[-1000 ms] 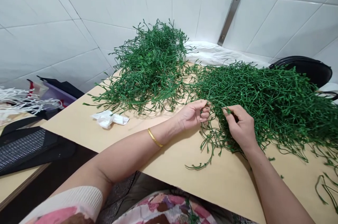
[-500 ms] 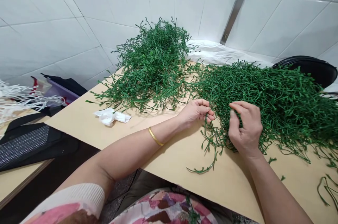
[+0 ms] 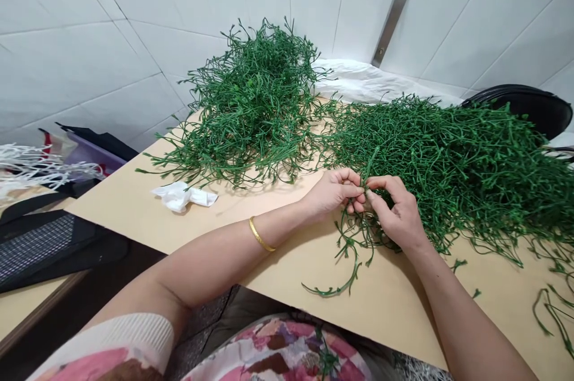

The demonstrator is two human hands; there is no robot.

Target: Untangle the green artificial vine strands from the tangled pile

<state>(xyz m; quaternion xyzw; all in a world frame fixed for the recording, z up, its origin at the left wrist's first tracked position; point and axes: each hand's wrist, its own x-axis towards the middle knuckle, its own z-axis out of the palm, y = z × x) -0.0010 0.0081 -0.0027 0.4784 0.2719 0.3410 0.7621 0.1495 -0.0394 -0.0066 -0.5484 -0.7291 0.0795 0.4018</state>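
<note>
Between my two hands is a green plastic stem, its lower end curving down over the table towards me. My left hand pinches it between thumb and fingers. My right hand meets it there, thumb and forefinger closed on a green piece at the same spot; the exact joint is hidden by the fingertips. Just behind and right of my hands lies a large tangled heap of green plastic stems. A second, taller heap of green stems sits further left.
A crumpled white tissue lies on the wooden table. White plastic sheeting runs along the tiled wall, below a metal bracket. A black rounded object stands at back right. White stems are piled at far left.
My right hand has moved left and closed its fingertips against those of my left hand, where the green stem is held. The view has shifted slightly.
</note>
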